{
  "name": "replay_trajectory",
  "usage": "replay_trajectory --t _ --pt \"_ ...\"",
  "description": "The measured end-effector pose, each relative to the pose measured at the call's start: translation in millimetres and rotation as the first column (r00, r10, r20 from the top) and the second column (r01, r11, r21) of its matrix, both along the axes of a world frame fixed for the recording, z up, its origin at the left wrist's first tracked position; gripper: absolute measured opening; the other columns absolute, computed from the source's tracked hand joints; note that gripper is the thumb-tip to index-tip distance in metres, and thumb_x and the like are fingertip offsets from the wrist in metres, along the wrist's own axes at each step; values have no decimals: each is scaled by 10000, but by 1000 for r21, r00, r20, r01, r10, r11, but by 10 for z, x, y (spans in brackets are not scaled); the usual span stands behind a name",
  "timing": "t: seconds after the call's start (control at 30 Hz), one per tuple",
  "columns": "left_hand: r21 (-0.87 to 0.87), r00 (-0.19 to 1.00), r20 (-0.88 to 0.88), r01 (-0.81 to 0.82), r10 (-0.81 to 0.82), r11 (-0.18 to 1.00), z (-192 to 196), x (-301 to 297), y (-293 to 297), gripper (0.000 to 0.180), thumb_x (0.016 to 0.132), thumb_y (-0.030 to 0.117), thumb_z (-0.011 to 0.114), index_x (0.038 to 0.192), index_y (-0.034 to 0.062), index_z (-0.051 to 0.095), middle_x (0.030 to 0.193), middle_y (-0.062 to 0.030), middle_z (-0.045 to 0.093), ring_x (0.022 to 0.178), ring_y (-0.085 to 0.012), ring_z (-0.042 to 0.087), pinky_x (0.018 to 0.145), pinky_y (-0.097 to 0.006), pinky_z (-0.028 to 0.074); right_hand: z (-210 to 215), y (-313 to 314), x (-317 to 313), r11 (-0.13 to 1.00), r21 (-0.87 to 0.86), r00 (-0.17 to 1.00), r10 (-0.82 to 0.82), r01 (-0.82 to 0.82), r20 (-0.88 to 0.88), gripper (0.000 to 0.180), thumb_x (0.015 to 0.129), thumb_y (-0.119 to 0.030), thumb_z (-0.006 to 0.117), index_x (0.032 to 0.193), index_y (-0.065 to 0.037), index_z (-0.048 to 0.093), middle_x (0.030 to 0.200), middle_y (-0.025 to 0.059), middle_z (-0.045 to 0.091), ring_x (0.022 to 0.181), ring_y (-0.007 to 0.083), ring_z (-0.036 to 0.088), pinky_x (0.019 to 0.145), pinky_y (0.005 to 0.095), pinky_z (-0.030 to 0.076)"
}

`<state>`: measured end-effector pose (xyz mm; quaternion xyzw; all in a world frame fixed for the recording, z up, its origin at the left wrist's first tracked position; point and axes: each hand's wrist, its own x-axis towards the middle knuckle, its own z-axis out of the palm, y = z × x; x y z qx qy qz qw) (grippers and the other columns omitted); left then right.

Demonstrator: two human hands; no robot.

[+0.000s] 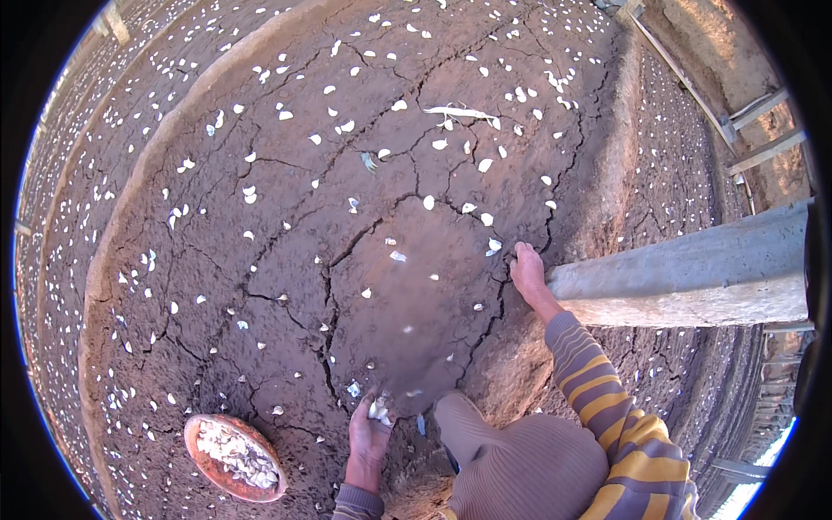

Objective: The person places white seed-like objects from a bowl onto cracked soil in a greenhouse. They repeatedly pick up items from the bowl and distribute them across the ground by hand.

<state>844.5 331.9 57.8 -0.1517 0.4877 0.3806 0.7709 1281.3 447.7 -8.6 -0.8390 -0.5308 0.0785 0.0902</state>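
My left hand [367, 444], low in the view, is cupped palm up around several white garlic cloves [380, 411]. Reaching out to the right, my right hand [527, 276] has its fingers drawn together at the cracked soil; whatever they may hold is hidden. A pale clove [494, 246] lies just left of those fingertips. More cloves, such as one at the middle [429, 203], are scattered on the brown soil [286, 199]. To the left of my left hand stands a reddish bowl [192, 444] filled with cloves.
A thick concrete post [685, 273] extends in from the right, close beside my right hand. A raised soil ridge [108, 234] curves along the left. Toward the upper right are wooden rails [767, 152]. A dry pale husk [459, 112] lies on the far soil.
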Motion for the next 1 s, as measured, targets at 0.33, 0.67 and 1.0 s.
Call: replay_trajectory --t 0.33,0.67,1.0 --pt "-4 1000 24 -8 8 1000 -73 -39 -89 208 937 172 574 1115 66 596 827 -33 601 705 -153 560 618 -308 481 -84 -19 79 998 -54 1000 -14 15 19 191 776 -21 620 948 -20 537 1000 219 587 927 396 604 793 475 501" --pt "-24 1000 26 0 1 1000 -170 -32 -101 208 957 180 534 1123 71 595 846 -37 609 722 -154 565 630 -307 487 -110 40 95 997 -44 998 70 -70 -4 155 744 -5 633 883 -5 564 918 221 613 912 419 593 788 484 478" --pt "-10 999 33 13 -13 1000 -159 16 -86 213 960 189 524 1124 73 595 872 -43 619 758 -169 588 636 -311 493 -154 20 83 989 -6 984 149 -149 102 138 772 6 576 905 -15 541 902 202 602 840 393 630 734 469 522"
